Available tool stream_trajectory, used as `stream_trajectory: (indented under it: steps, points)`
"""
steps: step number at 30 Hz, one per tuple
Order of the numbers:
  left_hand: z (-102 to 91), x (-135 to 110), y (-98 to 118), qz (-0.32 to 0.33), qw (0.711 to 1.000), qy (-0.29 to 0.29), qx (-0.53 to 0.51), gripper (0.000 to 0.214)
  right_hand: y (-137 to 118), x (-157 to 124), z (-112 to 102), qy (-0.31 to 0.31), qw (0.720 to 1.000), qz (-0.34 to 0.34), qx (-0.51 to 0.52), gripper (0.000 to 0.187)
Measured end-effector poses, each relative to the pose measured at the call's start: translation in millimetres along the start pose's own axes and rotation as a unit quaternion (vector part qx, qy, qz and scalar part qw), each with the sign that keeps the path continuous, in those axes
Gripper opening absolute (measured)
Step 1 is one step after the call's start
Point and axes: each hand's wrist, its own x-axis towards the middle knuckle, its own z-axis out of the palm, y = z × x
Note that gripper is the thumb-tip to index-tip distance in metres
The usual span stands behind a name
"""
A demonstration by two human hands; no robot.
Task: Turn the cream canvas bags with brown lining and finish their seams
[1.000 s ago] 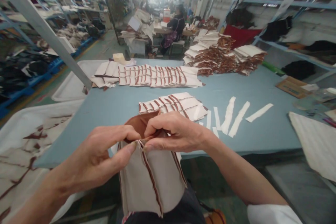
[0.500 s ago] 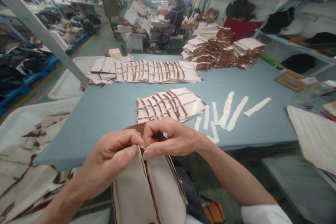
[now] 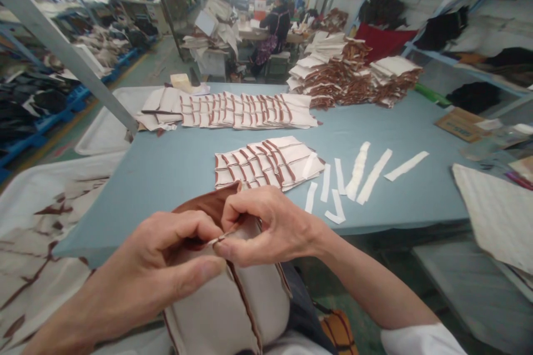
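I hold a cream canvas pouch [image 3: 233,310] with brown trim and a brown lining in front of me, below the table's near edge. My left hand [image 3: 158,266] is closed on its upper left rim, thumb pressed on the cream face. My right hand [image 3: 266,227] pinches the rim at the pouch's mouth, right beside the left fingertips. Just beyond my hands a fanned stack of flat cream pieces with brown edging [image 3: 266,161] lies on the blue table [image 3: 175,166].
White paper strips [image 3: 362,172] lie right of the stack. A long row of similar pieces [image 3: 233,111] and tall piles [image 3: 350,77] sit at the far edge. White trays [image 3: 45,205] stand at left, a cardboard box [image 3: 460,123] at right. A person sits working beyond the table.
The pouch has been tipped and pushed lower, so more brown lining shows at its mouth. My left hand slid down and left; both hands keep their pinch at the rim.
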Motion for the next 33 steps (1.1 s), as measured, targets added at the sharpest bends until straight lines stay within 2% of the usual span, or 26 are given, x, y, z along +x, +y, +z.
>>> stream_trajectory:
  steps: [3, 5, 10, 14, 17, 20, 22, 26, 30, 33]
  points:
    - [-1.5, 3, -9, -0.005, 1.0, -0.025, -0.015, 0.034, 2, -3, -8, -0.08, 0.995, 0.017, 0.06, 0.029]
    - [-2.8, 5, -11, -0.009, 1.0, -0.028, -0.007, 0.036, 1, -4, -13, -0.104, 0.992, 0.025, 0.065, 0.027]
    - [-9.3, 3, -6, 0.01, 0.996, -0.006, 0.094, 0.033, -5, -2, -11, -0.086, 0.995, 0.028, -0.051, 0.014]
    - [-12.3, 6, -2, 0.085, 0.978, 0.032, 0.186, 0.024, -13, 2, -1, -0.07, 0.985, 0.05, -0.148, 0.006]
    - [-11.0, 9, -1, 0.148, 0.959, 0.06, 0.236, 0.023, -19, 6, 2, -0.07, 0.975, 0.086, -0.195, 0.01]
    - [-9.0, 8, -4, 0.181, 0.946, 0.059, 0.263, 0.025, -22, 9, 3, -0.064, 0.969, 0.096, -0.219, 0.011]
    - [-7.7, 4, -8, 0.195, 0.937, 0.067, 0.282, 0.024, -20, 10, 4, -0.046, 0.975, 0.089, -0.2, 0.01]
    - [-6.6, -4, -19, 0.223, 0.91, 0.103, 0.335, 0.023, -11, 12, 6, -0.023, 0.991, 0.083, -0.099, 0.01]
    - [-13.3, -7, -32, 0.248, 0.9, 0.06, 0.353, 0.021, 6, 13, 12, -0.012, 0.994, 0.104, 0.032, 0.006]
    - [-20.0, -6, -43, 0.276, 0.893, 0.033, 0.353, 0.025, 19, 13, 19, -0.027, 0.974, 0.152, 0.165, 0.007]
